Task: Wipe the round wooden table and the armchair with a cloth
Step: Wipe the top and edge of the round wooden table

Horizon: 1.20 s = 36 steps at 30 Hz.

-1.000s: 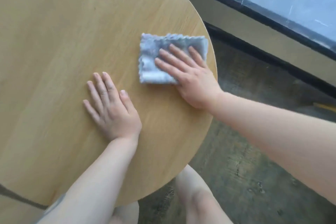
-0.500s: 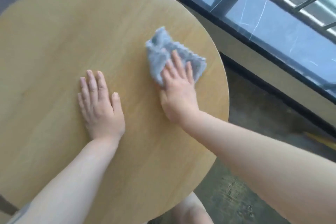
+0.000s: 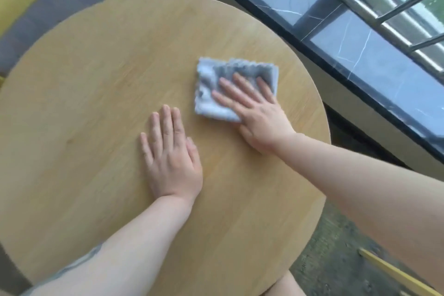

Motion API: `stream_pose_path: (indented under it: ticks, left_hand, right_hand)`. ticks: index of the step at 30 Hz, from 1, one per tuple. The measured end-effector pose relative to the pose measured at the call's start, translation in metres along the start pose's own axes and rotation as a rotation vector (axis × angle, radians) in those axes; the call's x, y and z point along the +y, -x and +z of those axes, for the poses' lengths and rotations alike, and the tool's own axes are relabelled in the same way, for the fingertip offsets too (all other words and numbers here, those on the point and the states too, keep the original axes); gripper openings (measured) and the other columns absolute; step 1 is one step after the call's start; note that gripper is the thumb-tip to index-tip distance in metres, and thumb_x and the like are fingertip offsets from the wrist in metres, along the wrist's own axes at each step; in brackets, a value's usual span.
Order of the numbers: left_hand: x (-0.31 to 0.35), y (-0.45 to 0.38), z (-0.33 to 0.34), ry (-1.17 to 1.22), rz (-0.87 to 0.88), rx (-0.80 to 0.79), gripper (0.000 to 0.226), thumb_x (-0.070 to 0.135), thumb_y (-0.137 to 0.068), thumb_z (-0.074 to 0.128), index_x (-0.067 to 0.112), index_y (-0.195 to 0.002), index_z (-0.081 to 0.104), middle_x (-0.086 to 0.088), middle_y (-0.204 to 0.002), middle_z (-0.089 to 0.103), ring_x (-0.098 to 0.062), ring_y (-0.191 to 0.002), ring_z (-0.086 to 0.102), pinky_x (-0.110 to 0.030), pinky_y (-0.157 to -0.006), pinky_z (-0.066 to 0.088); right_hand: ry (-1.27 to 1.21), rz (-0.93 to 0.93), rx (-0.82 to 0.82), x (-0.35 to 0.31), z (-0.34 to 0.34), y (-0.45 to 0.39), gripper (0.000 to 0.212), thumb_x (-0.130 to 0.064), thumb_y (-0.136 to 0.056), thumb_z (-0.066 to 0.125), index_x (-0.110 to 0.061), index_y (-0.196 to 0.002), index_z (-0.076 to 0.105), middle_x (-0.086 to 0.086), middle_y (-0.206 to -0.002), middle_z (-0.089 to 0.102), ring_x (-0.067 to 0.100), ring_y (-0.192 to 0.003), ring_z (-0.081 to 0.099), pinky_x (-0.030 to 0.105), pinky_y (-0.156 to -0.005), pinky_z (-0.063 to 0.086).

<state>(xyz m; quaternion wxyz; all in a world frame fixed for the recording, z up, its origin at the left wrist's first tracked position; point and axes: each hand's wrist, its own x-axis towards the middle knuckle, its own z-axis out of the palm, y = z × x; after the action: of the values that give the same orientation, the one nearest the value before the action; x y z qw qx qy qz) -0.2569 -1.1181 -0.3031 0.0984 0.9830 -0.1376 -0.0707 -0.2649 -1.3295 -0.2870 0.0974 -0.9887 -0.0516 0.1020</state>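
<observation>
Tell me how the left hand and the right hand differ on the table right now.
The right hand presses the grey cloth, while the left hand lies on bare wood of the round table. The right hand reaches farther across the table, nearer the window side; the left hand sits closer to the person. Both are flat, palm down, with straight fingers.

right hand (image 3: 260,119) flat on cloth (image 3: 216,84), round table (image 3: 96,103)

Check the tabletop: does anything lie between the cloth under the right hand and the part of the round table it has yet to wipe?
Only the left hand, resting flat on the round table just left of and nearer than the cloth. The right hand presses the cloth directly; nothing else visible lies on the wood.
</observation>
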Motion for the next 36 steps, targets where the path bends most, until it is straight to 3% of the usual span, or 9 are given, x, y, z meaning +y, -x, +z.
stream_pose_path:
  ticks: [3, 8, 10, 13, 19, 23, 29, 34, 36]
  left_hand:
    - [0.001, -0.002, -0.002, 0.021, -0.015, -0.007, 0.059, 0.031, -0.097, 0.022, 0.015, -0.153, 0.015, -0.002, -0.160, 0.011, -0.021, -0.147, 0.009, -0.044, -0.118, 0.006]
    - [-0.004, -0.004, -0.011, 0.211, -0.222, 0.107, 0.067, 0.029, -0.090, 0.043, 0.011, -0.151, 0.022, -0.007, -0.159, 0.016, -0.025, -0.146, 0.010, -0.042, -0.116, 0.003]
    - [-0.014, -0.019, -0.018, 0.249, -0.395, 0.161, 0.069, 0.027, -0.089, 0.044, 0.012, -0.151, 0.020, -0.007, -0.160, 0.013, -0.027, -0.147, 0.006, -0.043, -0.116, 0.000]
    - [-0.029, -0.041, -0.019, 0.188, -0.532, 0.175, 0.065, 0.031, -0.091, 0.035, 0.013, -0.152, 0.018, -0.005, -0.160, 0.012, -0.024, -0.148, 0.005, -0.048, -0.117, 0.002]
    - [-0.027, -0.035, -0.012, -0.038, -0.572, 0.111, 0.069, 0.028, -0.087, 0.031, 0.012, -0.152, 0.014, -0.003, -0.160, 0.012, -0.020, -0.147, 0.009, -0.048, -0.117, 0.007]
    - [-0.029, -0.035, -0.014, -0.019, -0.599, 0.124, 0.063, 0.032, -0.092, 0.020, 0.014, -0.153, 0.015, -0.002, -0.160, 0.014, -0.019, -0.147, 0.009, -0.048, -0.118, 0.008]
    - [-0.029, -0.034, -0.010, -0.025, -0.592, 0.153, 0.053, 0.027, -0.090, 0.033, 0.003, -0.135, 0.048, -0.017, -0.141, 0.048, -0.031, -0.136, 0.037, -0.056, -0.116, 0.013]
    - [-0.030, -0.033, -0.012, 0.011, -0.597, 0.124, 0.060, 0.032, -0.096, 0.024, 0.011, -0.152, 0.017, -0.004, -0.159, 0.015, -0.019, -0.147, 0.010, -0.048, -0.118, 0.007]
    - [-0.030, -0.031, -0.011, 0.021, -0.649, 0.131, 0.063, 0.034, -0.094, 0.027, 0.004, -0.150, 0.023, -0.010, -0.158, 0.018, -0.022, -0.147, 0.012, -0.050, -0.117, 0.010]
  right_hand:
    - [-0.174, 0.718, 0.141, 0.020, -0.030, -0.056, 0.061, -0.020, -0.095, 0.039, -0.027, -0.153, 0.019, -0.006, -0.162, 0.007, 0.016, -0.149, -0.004, 0.043, -0.118, -0.011]
    - [-0.016, -0.411, -0.110, -0.033, -0.010, -0.038, 0.059, -0.022, -0.093, 0.040, -0.027, -0.150, 0.028, -0.006, -0.159, 0.021, 0.018, -0.148, 0.012, 0.044, -0.120, 0.002]
    - [0.030, -0.215, -0.016, 0.008, -0.012, -0.062, 0.064, -0.017, -0.092, 0.042, -0.032, -0.151, 0.024, -0.009, -0.159, 0.018, 0.017, -0.149, 0.008, 0.043, -0.119, -0.003]
    - [-0.251, 0.619, 0.132, 0.026, -0.040, -0.112, 0.057, -0.017, -0.098, 0.037, -0.023, -0.152, 0.021, -0.006, -0.161, 0.010, 0.014, -0.149, -0.003, 0.043, -0.119, -0.010]
    - [0.005, -0.648, -0.098, -0.038, -0.017, -0.111, 0.060, -0.015, -0.093, 0.040, -0.029, -0.150, 0.029, -0.008, -0.157, 0.025, 0.017, -0.147, 0.016, 0.044, -0.118, -0.002]
    - [-0.156, 0.286, 0.091, -0.024, -0.042, -0.184, 0.057, -0.021, -0.098, 0.037, -0.030, -0.152, 0.020, -0.009, -0.161, 0.008, 0.015, -0.149, -0.005, 0.041, -0.115, -0.015]
    - [0.042, -0.735, -0.157, -0.091, -0.015, -0.155, 0.058, -0.030, -0.097, 0.031, -0.031, -0.153, 0.016, -0.009, -0.160, 0.014, 0.016, -0.149, 0.006, 0.044, -0.117, -0.006]
    - [-0.081, 0.127, 0.048, -0.060, -0.041, -0.233, 0.060, -0.021, -0.096, 0.037, -0.028, -0.153, 0.019, -0.007, -0.162, 0.008, 0.018, -0.149, -0.004, 0.047, -0.118, -0.007]
    - [-0.076, -0.269, 0.032, -0.086, -0.038, -0.224, 0.059, -0.022, -0.095, 0.042, -0.024, -0.151, 0.026, -0.003, -0.161, 0.013, 0.021, -0.149, 0.002, 0.047, -0.118, -0.003]
